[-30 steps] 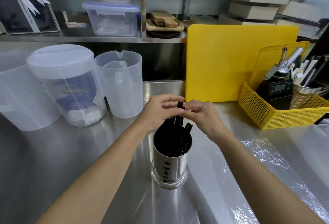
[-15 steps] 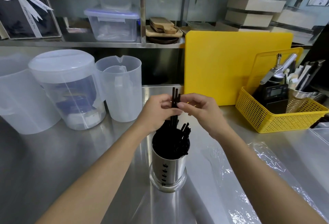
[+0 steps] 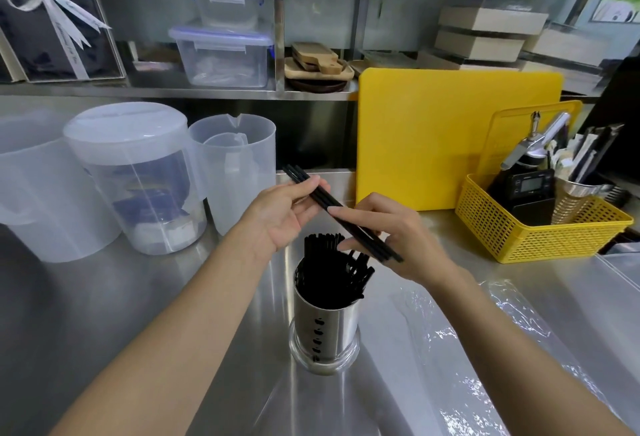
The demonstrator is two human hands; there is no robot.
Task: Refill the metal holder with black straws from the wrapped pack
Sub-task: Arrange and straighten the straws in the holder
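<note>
A round metal holder [image 3: 325,335] stands on the steel counter, packed with several black straws [image 3: 332,272]. Above it I hold a few black straws [image 3: 322,198] almost level, slanting from upper left to lower right. My left hand [image 3: 284,213] pinches their upper part between thumb and fingers. My right hand [image 3: 391,238] grips their lower part, just above the holder's rim. The clear plastic wrap [image 3: 460,324] of the pack lies crumpled and flat on the counter to the right of the holder.
Clear plastic jugs [image 3: 235,172] and a lidded container [image 3: 135,175] stand at the left. A yellow cutting board [image 3: 450,137] leans at the back, and a yellow basket [image 3: 540,227] with tools sits at the right. Shelves with boxes run behind.
The few straws I pinched upright in the holder have come out of it and tipped nearly level above it. Both hands rose and moved apart along them.
</note>
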